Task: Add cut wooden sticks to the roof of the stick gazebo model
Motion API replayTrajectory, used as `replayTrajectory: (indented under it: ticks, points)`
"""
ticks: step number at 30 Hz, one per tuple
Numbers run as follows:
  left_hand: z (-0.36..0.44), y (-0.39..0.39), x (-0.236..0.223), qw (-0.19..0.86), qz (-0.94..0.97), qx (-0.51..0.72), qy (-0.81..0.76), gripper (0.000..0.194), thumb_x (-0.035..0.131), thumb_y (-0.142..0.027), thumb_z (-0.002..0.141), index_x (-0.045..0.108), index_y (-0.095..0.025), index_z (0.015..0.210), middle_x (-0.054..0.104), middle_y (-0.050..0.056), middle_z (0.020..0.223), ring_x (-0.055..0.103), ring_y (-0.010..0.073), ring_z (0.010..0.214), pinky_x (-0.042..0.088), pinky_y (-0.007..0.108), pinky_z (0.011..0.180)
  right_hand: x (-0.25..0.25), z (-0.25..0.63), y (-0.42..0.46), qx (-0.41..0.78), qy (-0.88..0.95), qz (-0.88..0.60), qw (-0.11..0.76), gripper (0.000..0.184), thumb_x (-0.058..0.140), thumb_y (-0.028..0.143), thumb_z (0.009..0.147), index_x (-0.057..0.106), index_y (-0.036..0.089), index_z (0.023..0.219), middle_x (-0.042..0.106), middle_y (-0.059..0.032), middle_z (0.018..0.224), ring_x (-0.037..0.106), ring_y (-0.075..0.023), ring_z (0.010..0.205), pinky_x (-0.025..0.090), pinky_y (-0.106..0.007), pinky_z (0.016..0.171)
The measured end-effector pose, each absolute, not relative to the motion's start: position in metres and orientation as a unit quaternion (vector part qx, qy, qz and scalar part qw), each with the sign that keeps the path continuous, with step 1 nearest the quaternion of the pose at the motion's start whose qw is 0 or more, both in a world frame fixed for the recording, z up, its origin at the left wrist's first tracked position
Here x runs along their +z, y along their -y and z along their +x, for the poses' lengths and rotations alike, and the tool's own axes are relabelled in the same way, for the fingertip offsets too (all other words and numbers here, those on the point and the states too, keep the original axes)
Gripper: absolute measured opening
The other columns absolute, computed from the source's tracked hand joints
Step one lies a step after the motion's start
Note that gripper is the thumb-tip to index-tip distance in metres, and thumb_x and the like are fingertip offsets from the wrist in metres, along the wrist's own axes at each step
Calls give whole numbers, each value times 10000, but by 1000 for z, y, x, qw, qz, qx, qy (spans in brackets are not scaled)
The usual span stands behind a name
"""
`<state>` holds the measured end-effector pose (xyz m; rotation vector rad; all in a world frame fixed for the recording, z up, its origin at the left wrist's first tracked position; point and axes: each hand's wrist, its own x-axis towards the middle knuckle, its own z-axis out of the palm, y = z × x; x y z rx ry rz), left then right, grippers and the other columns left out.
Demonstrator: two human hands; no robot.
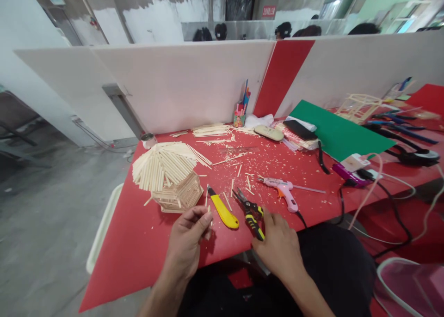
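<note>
My left hand (pixel 187 238) is closed, thumb and forefinger pinching a short thin wooden stick (pixel 209 210). On the right, my right hand (pixel 280 243) has its fingers around the black-and-yellow handles of a pair of pliers (pixel 250 215), whose jaws point away from me. Between the hands lies a yellow utility knife (pixel 224 210). Just beyond my left hand stands a small house-like model (pixel 178 194) built of sticks, with a sloping stick roof (pixel 163 164). A pink hot glue gun (pixel 282 190) rests to the right of the pliers.
Loose sticks (pixel 211 131) and scraps cover the back of the red table (pixel 121 261). A pen cup (pixel 239 118), a tin (pixel 148 140), a glasses case (pixel 268 132) and a green board (pixel 340 130) stand or lie there. Cables (pixel 391 224) hang at the right from a purple power strip (pixel 350 174).
</note>
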<state>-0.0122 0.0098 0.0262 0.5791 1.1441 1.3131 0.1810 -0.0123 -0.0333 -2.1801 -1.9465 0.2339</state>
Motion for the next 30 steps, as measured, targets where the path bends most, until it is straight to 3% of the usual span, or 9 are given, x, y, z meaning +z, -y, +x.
replayTrajectory:
  ticks: [4, 7, 9, 13, 20, 27, 30]
  points:
    - [-11, -8, 31, 601, 242, 572, -503, 361, 854, -289, 526, 681, -142, 807, 578, -35, 541, 478, 54, 444, 370, 154, 415, -24, 178, 5, 97, 686, -686, 224, 562, 591, 231, 709, 525, 184, 1265, 561, -140, 1181, 502, -326, 1099, 376, -507, 933]
    - [-12, -5, 32, 596, 255, 559, -517, 382, 852, -303, 528, 684, -147, 834, 586, -35, 570, 472, 45, 446, 361, 146, 421, 3, 160, -3, 248, 699, -566, 359, 366, 502, 275, 853, 564, 216, 1209, 604, -83, 1118, 560, -212, 1033, 442, -371, 910]
    - [-14, -3, 32, 591, 282, 552, -516, 355, 840, -319, 550, 682, -145, 816, 573, -38, 564, 440, 35, 431, 337, 143, 412, 22, 143, -9, 332, 687, -503, 405, 287, 493, 320, 893, 612, 221, 1134, 643, -52, 1021, 604, -158, 907, 480, -283, 825]
    - [-23, 1, 33, 539, 343, 562, -525, 302, 810, -332, 591, 689, -130, 780, 530, -43, 522, 391, 34, 426, 301, 146, 399, 43, 113, -19, 372, 678, -467, 429, 204, 547, 350, 879, 685, 212, 936, 675, -22, 869, 613, -129, 776, 472, -216, 681]
    - [-42, 7, 44, 472, 308, 620, -545, 313, 848, -291, 523, 649, -147, 718, 613, -14, 557, 503, 76, 462, 394, 164, 412, 60, 87, -29, 400, 700, -404, 432, 168, 530, 247, 860, 651, 189, 759, 629, 6, 724, 578, -104, 671, 437, -189, 605]
    - [-59, -2, 57, 635, 221, 581, -457, 317, 849, -342, 542, 689, -114, 694, 638, 25, 547, 519, 62, 431, 373, 146, 386, 61, 64, -48, 468, 673, -339, 461, 158, 511, 282, 882, 614, 183, 815, 594, 21, 724, 567, -100, 675, 449, -199, 633]
    - [-64, -5, 61, 636, 193, 594, -453, 308, 867, -320, 513, 688, -119, 663, 630, 13, 523, 518, 53, 419, 368, 137, 385, 59, 60, -52, 439, 679, -347, 475, 171, 494, 279, 900, 637, 187, 894, 624, -5, 832, 589, -120, 787, 465, -230, 725]
